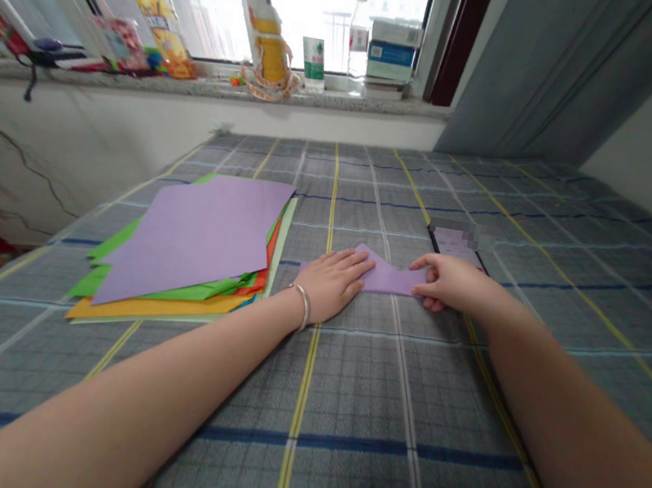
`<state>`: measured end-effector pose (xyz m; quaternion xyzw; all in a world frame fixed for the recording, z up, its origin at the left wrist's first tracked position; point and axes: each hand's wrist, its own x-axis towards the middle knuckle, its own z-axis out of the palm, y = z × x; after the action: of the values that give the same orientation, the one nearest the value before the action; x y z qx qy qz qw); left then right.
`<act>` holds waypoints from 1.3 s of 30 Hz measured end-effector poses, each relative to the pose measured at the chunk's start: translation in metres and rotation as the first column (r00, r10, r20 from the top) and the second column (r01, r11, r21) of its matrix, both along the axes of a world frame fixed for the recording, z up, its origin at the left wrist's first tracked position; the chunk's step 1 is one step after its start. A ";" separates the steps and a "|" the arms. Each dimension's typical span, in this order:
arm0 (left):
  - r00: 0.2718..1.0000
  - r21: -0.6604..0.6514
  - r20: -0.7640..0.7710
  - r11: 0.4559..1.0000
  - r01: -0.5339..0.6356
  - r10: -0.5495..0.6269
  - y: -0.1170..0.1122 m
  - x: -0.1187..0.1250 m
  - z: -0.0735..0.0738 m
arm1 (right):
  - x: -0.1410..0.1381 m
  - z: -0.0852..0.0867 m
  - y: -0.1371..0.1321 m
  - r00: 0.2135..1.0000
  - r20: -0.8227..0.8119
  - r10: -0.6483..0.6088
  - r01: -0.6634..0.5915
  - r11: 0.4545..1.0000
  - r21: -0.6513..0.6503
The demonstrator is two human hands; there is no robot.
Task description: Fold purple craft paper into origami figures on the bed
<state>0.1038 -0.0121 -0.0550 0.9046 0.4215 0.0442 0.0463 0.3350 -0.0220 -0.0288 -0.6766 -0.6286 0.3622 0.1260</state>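
Observation:
A folded piece of purple paper [383,278] lies on the plaid cloth, with a small peak along its far edge. My left hand [333,280] rests flat on its left part, fingers stretched out and a silver bangle on the wrist. At the paper's right end, my right hand [447,283] pinches the edge between thumb and fingers. Just beyond the right hand lies a dark-edged phone [455,244], its lit screen partly blurred. The left part of the paper is mostly hidden beneath my left hand.
A loose stack of coloured sheets [204,233], purple on top, lies to the left. Behind the plaid-covered surface [351,396], a windowsill [214,90] holds several bottles, a yellow container [270,50] and boxes [392,52]. A grey curtain [532,70] hangs at the right.

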 end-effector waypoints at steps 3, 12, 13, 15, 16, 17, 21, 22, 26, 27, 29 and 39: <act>1.000 -0.006 -0.004 1.000 -0.003 0.003 0.000 0.000 0.001 | 0.004 -0.002 0.000 1.000 -0.006 -0.024 0.024 1.000 -0.011; 1.000 -0.015 0.001 1.000 -0.007 0.007 -0.002 0.000 0.003 | -0.003 0.012 -0.007 0.945 0.325 -0.020 -0.160 0.841 0.516; 1.000 -0.012 0.007 1.000 -0.004 0.004 -0.002 -0.001 0.002 | -0.010 0.011 -0.009 0.947 0.320 0.021 -0.209 0.797 0.566; 1.000 -0.003 0.019 1.000 0.006 -0.006 -0.001 -0.001 0.001 | -0.024 0.004 -0.012 0.929 0.347 0.129 -0.327 0.724 0.607; 1.000 0.001 0.026 1.000 0.010 -0.010 -0.001 -0.001 0.001 | -0.030 0.000 -0.012 0.916 0.367 0.159 -0.364 0.713 0.600; 0.999 0.006 0.034 1.000 0.013 -0.014 0.000 -0.001 0.000 | -0.035 -0.005 -0.012 0.901 0.391 0.188 -0.399 0.711 0.579; 0.998 0.020 0.057 0.999 0.027 -0.028 0.002 -0.002 -0.001 | -0.042 -0.021 -0.003 0.886 0.387 0.257 -0.443 0.716 0.540; 0.998 0.021 0.060 0.999 0.032 -0.034 0.002 -0.003 -0.001 | -0.041 -0.023 0.000 0.891 0.373 0.260 -0.435 0.723 0.537; 0.996 0.023 0.074 0.998 0.053 -0.054 0.005 -0.005 0.000 | -0.036 -0.028 0.006 0.906 0.322 0.274 -0.413 0.733 0.541; 0.995 0.022 0.080 0.998 0.057 -0.059 0.006 -0.006 0.000 | -0.036 -0.029 0.006 0.908 0.315 0.277 -0.411 0.735 0.539; 0.993 0.013 0.094 0.998 0.069 -0.070 0.008 -0.007 0.000 | -0.036 -0.029 0.006 0.911 0.308 0.274 -0.404 0.743 0.534; 0.985 -0.075 0.142 0.992 0.105 -0.094 0.013 -0.022 0.005 | -0.038 -0.025 0.003 0.922 0.304 0.241 -0.370 0.782 0.502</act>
<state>0.0813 0.0005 -0.0505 0.9166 0.3730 0.0868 0.1147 0.2973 -0.0191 -0.0537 -0.5361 -0.8175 0.1035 0.1831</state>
